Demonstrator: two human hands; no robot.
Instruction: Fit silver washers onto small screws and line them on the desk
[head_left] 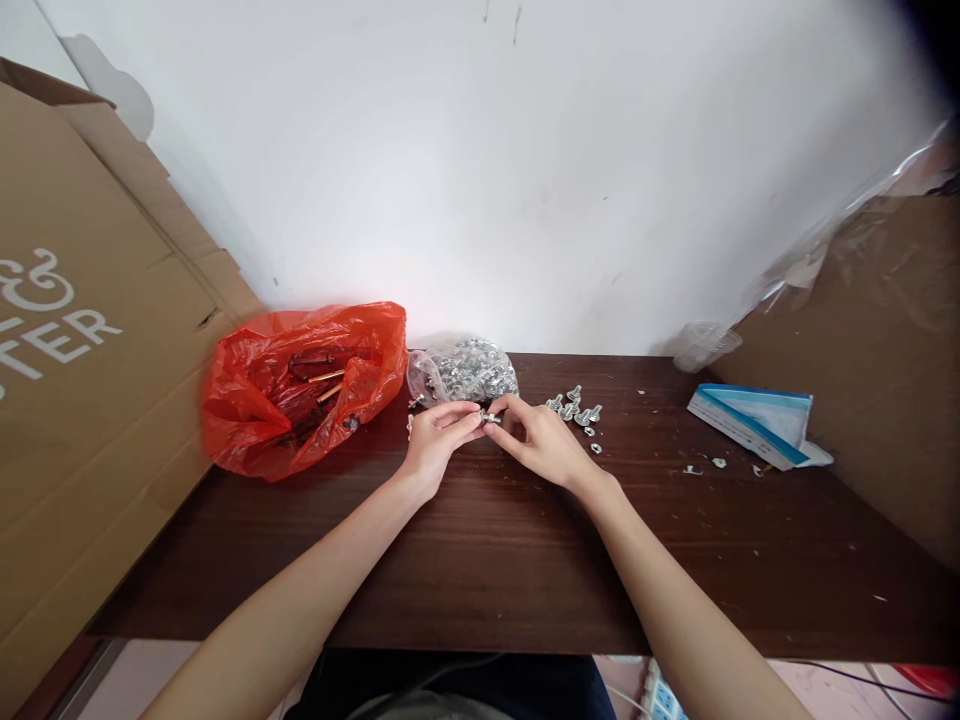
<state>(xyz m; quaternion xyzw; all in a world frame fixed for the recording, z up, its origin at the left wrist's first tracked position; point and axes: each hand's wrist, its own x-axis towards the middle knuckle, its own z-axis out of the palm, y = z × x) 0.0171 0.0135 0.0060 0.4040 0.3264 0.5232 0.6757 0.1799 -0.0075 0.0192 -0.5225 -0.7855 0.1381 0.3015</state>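
Observation:
Over the dark tabletop, my left hand [444, 437] and my right hand [541, 437] meet at a small silver bolt [491, 418]. The left thumb and fingers pinch one end of it. Right thumb and forefinger close around its other end; whether a separate nut sits there is too small to tell. Just beyond the hands lies a clear plastic bag [472, 370] full of small metal parts. Beside my right hand is a loose cluster of bolts [574, 408], with a nut [596, 449] and another nut a little in front of them.
A red plastic bag [240, 400] holding copper-coloured pieces stands left, against a large cardboard box [97, 330]. To the right are a clear plastic cup [703, 346], a blue-and-white open packet [750, 425] and small scraps [719, 463]. A white wall [525, 200] closes off the back.

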